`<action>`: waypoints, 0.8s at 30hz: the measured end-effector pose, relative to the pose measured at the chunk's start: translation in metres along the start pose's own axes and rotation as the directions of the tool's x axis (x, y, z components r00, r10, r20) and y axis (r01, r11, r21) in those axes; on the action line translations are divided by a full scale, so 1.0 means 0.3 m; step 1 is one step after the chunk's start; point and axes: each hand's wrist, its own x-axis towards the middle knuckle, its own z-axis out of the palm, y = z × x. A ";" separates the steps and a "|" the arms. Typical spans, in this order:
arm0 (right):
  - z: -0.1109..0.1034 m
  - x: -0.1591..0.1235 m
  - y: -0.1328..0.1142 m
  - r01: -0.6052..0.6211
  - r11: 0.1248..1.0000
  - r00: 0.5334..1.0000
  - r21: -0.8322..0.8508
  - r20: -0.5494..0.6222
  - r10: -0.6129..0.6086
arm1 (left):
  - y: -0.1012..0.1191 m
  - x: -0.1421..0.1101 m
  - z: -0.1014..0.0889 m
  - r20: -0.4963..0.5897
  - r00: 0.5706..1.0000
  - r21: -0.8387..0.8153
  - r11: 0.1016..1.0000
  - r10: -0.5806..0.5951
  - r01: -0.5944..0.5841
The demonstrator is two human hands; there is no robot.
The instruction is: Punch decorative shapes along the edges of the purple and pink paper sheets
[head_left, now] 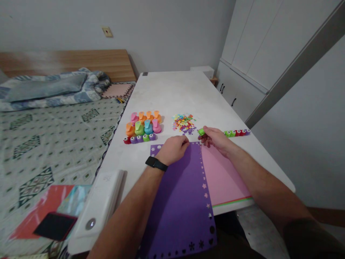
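My right hand [214,138] grips a small green craft punch [201,132] just beyond the top right corner of a purple sheet [178,201]. Punched shapes such as flowers, circles and hearts run along the sheet's edges. Over the top edge of this sheet lies my left hand [174,149], its fingers curled and pressed together; whatever is between them is hidden. A black watch sits on the left wrist. Under the purple sheet's right side lies pink paper [223,176], with green and red edges showing below it. A heap of colourful punched-out bits [184,124] lies beyond the hands.
Large orange, pink, green and blue craft punches [142,124] stand in rows at left, with small punches [140,138] before them. Another row of small punches [238,133] sits at right. A white device [99,205] rests on the table's left edge, beside a bed [54,140].
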 end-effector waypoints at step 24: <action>0.002 0.048 0.051 0.145 0.981 0.986 -0.130 -0.068 -0.154 | 0.005 -0.058 0.018 -0.102 0.994 -0.024 0.999 -0.045 0.043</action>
